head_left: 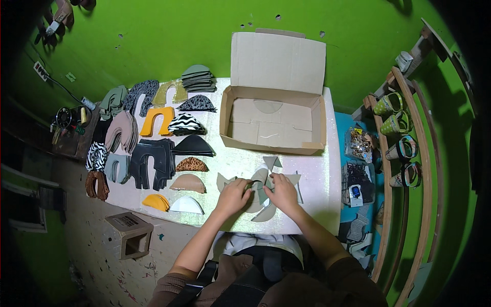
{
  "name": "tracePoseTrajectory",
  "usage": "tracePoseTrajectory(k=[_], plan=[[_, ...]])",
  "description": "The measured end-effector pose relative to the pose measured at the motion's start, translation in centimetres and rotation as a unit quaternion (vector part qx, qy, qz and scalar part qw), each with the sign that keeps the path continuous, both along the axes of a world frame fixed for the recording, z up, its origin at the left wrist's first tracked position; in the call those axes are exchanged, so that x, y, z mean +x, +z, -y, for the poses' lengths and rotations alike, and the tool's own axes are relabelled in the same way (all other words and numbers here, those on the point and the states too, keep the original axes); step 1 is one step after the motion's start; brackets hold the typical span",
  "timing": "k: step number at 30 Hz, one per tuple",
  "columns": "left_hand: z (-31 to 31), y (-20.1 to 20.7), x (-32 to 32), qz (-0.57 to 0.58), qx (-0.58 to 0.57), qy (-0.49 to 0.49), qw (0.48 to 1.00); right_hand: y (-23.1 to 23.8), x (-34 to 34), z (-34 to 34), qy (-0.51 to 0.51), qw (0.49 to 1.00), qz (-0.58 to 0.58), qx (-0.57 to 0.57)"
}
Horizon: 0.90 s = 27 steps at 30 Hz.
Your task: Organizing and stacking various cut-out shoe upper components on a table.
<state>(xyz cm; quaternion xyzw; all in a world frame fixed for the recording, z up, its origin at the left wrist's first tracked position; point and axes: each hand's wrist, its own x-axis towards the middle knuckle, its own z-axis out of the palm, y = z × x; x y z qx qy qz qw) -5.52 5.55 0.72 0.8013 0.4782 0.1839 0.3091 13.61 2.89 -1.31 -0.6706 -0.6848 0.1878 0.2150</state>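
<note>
Both my hands work over a loose pile of grey-green cut pieces at the near middle of the table. My left hand (235, 197) has its fingers curled in on a grey-green cut piece (260, 176) from the left. From the right, my right hand (282, 193) closes its fingers on the same piece, thumb inward. Around them lie a triangular piece (273, 161) and a half-round piece (265, 214). Just beyond stands an open cardboard box (276, 149), its lid up against the wall, with a half-round piece (268, 106) inside.
On the left of the table (333, 199) lie stacks of U-shaped pieces (151, 163) and half-round pieces (187, 183) in several colours and prints. Tubs of small parts (359, 143) and a wooden rack with sandals (404, 148) stand on the right. A carton (128, 230) lies on the floor.
</note>
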Motion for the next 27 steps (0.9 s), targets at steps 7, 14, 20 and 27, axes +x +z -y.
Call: tracePoseTrajectory(k=[7, 14, 20, 27], plan=[[0.9, -0.3, 2.3, 0.005, -0.010, 0.004, 1.000, -0.8, 0.5, 0.5, 0.033, 0.996, -0.029, -0.077], [0.7, -1.4, 3.2, -0.042, 0.063, 0.051, 0.996, -1.6, 0.0, 0.6, 0.011, 0.999, 0.025, -0.039], [0.1, -0.8, 2.5, -0.031, 0.014, 0.196, 0.980, 0.1, 2.3, -0.5, 0.003, 0.926, -0.318, -0.202], [0.1, 0.3, 2.7, 0.227, -0.220, 0.135, 0.939, 2.2, 3.6, -1.3, 0.056, 0.859, -0.454, -0.231]])
